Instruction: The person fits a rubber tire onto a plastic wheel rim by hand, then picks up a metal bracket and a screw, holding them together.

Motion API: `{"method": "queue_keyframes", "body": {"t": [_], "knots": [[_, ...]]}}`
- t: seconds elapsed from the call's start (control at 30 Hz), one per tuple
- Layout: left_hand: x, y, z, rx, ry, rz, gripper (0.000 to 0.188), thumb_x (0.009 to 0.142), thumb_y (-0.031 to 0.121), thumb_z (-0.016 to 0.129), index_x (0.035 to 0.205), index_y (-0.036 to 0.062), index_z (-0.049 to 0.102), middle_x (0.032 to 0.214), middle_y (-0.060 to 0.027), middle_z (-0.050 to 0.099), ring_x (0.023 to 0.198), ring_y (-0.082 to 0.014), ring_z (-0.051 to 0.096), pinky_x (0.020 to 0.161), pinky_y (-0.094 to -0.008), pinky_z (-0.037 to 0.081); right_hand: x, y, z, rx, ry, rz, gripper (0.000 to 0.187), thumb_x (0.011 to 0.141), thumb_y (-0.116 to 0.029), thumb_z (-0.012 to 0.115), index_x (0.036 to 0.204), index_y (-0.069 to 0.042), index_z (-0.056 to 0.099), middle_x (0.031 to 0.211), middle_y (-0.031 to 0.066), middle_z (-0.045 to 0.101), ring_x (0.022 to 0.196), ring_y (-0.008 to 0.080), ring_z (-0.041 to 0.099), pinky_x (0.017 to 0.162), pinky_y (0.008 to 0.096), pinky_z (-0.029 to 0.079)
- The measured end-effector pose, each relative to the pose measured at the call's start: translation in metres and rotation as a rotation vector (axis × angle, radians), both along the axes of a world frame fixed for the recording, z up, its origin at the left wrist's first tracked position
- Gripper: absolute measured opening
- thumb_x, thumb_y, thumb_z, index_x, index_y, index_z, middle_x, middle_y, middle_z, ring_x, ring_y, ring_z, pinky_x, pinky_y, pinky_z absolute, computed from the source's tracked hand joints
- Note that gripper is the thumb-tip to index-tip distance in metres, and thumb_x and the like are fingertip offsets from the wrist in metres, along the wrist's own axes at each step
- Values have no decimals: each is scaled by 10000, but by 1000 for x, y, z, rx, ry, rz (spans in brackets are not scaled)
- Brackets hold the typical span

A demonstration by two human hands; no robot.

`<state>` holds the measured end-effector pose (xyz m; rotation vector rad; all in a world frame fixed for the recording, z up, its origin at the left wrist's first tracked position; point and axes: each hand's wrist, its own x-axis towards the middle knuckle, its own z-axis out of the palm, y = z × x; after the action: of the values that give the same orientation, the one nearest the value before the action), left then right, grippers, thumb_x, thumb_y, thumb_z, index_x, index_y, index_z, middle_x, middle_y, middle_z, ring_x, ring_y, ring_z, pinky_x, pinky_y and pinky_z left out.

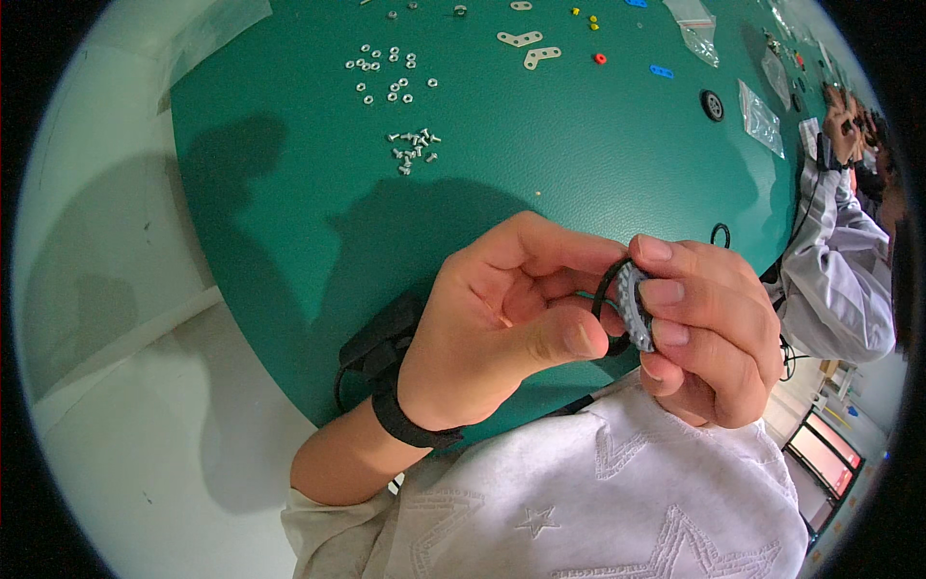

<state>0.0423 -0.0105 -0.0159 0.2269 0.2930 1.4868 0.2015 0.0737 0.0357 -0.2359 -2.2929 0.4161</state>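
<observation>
Right hand (719, 318) grips a grey toothed piece (630, 301), right of the frame's centre. Left hand (492, 314) holds a black ring (598, 295) between thumb and forefinger, at the piece's left edge; full seating cannot be determined. Nuts (394, 88) and screws (415, 150) lie upper left, wheel (712, 105) upper right.

wearer's two hands (714, 328), one grey toothed wheel (630, 301), two angled pale plates (519, 41), three yellow bits (576, 12), two blue strips (662, 71)
</observation>
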Motion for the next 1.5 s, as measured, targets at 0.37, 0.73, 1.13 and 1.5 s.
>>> {"method": "queue_keyframes", "body": {"t": [0.37, 0.73, 1.13, 1.5], "knots": [[-7, -1, 4, -13, 173, -82, 526, 800, 317, 827, 1147, 56, 530, 1262, -139, 592, 1120, -182, 597, 952, -328, 494, 1, 2, -4, 60, -1, 74, 245, 933, -191, 655, 965, 31, 558, 972, 207, 643, 925, 417, 697, 680, 474, 618], [-6, -2, 7, 4, 152, -41, 508, 780, 248, 850, 1123, 45, 535, 1235, -175, 598, 1117, -223, 606, 928, -341, 509, 1, -3, 2, 251, -36, 39, 226, 899, -183, 676, 936, 0, 550, 943, 181, 653, 899, 393, 706, 693, 482, 615], [-3, -2, 0, 125, 110, 91, 351, 832, -49, 748, 1153, -71, 606, 1161, -178, 648, 1054, -195, 655, 886, -321, 583, 6, 2, 11, 262, -157, 33, 216, 899, -233, 694, 981, -45, 626, 1008, 106, 685, 952, 355, 703, 826, 513, 564], [-8, -5, 18, 15, 584, 149, 201, 928, -28, 650, 1122, -80, 651, 1025, -156, 722, 929, -164, 697, 832, -282, 576, 9, 14, 0, 216, -16, 0, 329, 771, -184, 808, 1031, -44, 661, 1021, 110, 667, 922, 363, 680, 771, 433, 561]]}}
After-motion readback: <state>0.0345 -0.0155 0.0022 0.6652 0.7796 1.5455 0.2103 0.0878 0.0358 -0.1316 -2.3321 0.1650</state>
